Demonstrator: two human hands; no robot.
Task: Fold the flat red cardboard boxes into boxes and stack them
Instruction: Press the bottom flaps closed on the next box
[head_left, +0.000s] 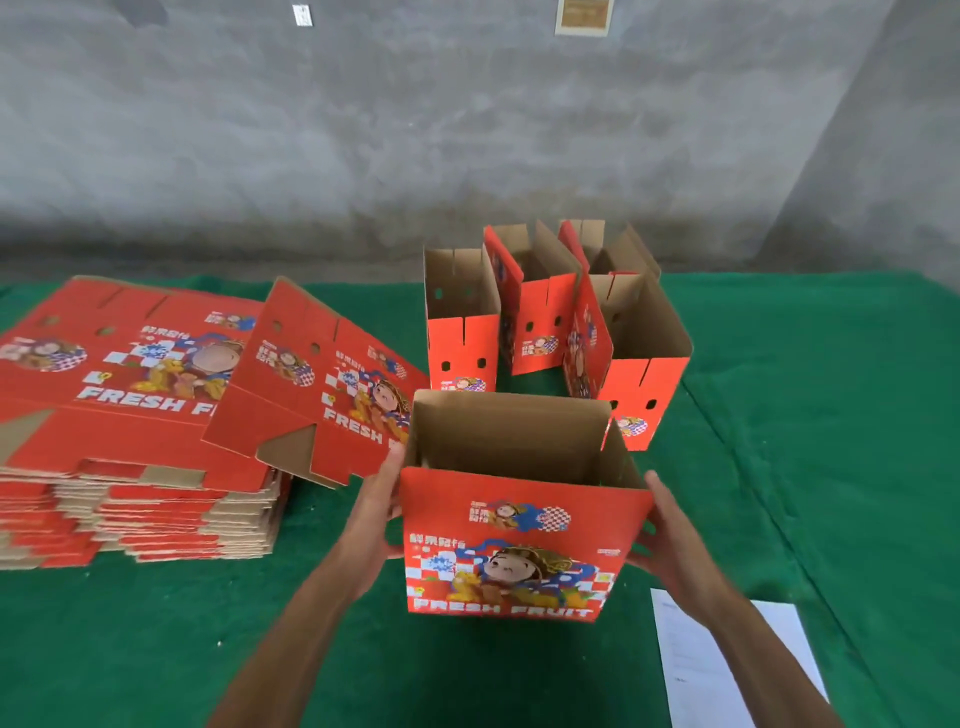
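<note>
I hold an opened red "FRESH FRUIT" box (511, 551) upright in front of me, its brown inside showing from above. My left hand (375, 512) grips its left side, thumb near the top edge. My right hand (670, 540) grips its right side with fingers curled round the edge. A tall stack of flat red boxes (119, 415) lies on the left. One flat box (322, 379) leans tilted over that stack's right end. Several folded open boxes (545, 317) stand grouped behind the held box.
Everything sits on a green cloth-covered table (156, 649). A white sheet of paper (727, 670) lies at the near right. A grey concrete wall (415, 130) runs behind the table's far edge.
</note>
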